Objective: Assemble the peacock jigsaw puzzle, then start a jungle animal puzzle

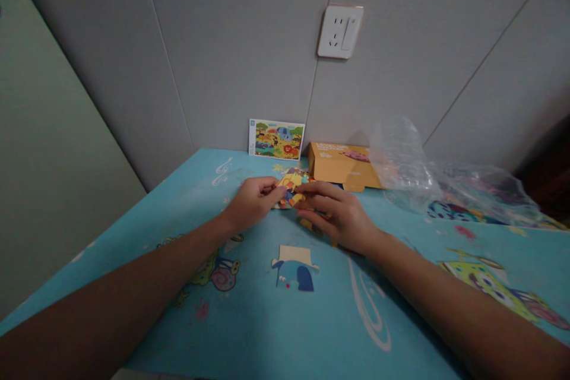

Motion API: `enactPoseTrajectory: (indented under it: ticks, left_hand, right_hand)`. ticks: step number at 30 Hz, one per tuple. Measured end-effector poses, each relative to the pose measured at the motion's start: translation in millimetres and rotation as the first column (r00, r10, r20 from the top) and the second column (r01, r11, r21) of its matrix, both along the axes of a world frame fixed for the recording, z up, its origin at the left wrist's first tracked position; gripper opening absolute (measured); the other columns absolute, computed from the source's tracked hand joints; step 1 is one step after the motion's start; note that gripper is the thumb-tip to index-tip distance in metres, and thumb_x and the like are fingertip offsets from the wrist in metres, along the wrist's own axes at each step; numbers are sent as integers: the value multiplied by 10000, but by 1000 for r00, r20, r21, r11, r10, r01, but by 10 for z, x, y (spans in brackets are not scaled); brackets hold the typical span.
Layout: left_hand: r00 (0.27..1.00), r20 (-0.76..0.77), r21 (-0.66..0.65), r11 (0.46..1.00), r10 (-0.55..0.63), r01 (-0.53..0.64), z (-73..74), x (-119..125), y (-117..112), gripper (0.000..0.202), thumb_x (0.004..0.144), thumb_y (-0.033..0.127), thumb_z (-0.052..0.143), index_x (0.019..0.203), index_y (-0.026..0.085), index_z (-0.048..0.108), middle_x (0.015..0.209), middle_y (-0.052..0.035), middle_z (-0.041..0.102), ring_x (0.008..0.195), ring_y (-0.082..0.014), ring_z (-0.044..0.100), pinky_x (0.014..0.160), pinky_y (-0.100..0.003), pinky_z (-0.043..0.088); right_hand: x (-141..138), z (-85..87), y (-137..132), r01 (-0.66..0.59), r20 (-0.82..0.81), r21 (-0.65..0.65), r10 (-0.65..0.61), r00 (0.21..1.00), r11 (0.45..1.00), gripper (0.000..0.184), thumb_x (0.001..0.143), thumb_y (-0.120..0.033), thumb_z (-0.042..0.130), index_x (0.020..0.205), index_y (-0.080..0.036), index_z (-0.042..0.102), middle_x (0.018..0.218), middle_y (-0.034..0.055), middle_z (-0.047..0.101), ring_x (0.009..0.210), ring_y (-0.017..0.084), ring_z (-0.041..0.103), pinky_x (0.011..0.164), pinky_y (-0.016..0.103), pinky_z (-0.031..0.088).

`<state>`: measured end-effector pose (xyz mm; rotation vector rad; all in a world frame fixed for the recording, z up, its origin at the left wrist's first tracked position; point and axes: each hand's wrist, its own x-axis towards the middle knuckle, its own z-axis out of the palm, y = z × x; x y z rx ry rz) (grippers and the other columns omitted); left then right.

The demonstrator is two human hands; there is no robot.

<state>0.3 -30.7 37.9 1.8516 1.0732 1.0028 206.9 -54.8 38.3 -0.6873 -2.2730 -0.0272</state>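
Note:
Colourful puzzle pieces (294, 178), mostly yellow and orange, sit between my two hands near the table's middle. My left hand (253, 202) pinches a puzzle piece at their left side, thumb on top. From the right, the bent fingers of my right hand (341, 214) grip the pieces, and more orange pieces show partly beneath that palm. How many pieces are between the fingers is hidden. Closer to me, a pair of joined blue elephant puzzle pieces (294, 273) with a cream top edge lies flat on the table, apart from both hands.
A picture card of jungle animals (276, 140) leans on the wall at the back. Beside it lies an orange box (342, 165), with crumpled clear plastic wrap (405, 166) to its right. A blue cartoon-print cloth (249, 338) covers the table. A socket (341, 32) is on the wall.

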Motion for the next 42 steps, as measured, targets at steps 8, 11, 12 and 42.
enactPoseTrajectory:
  ticks: [8,11,12,42]
  left_hand:
    - [985,-63,142,979,159,-148,-71,-51,75,305,845,404,485,693,155,575,592,-10,586,552,-128,512,512,-231,375]
    - [977,-45,140,969,211,-202,-93,-69,117,292,844,405,481,704,162,562,626,-18,605,592,-149,570,536,-239,410]
    - [973,-33,130,966,229,-223,-98,-77,132,285,844,402,478,706,165,556,633,-20,610,602,-155,586,542,-242,419]
    - [971,-240,298,952,2,71,-59,-3,-2,281,821,380,544,669,163,638,658,-14,603,678,-143,520,657,-265,381]
  right_hand:
    - [108,-149,168,558,196,-122,-531,824,821,445,854,-446,604,1181,-145,641,1197,173,614,1125,310,556,966,444,438]
    - [136,-184,199,622,346,-199,-539,768,757,511,848,-459,607,1239,-131,614,1145,178,651,1128,320,565,957,432,434]
    - [140,-188,204,624,362,-211,-534,765,752,515,853,-453,603,1249,-125,607,1130,176,661,1124,315,570,954,421,435]
    - [-40,-9,-18,0,14,-27,0,1000,1000,549,828,-415,683,1294,-212,476,1151,113,616,1094,245,560,932,404,480]
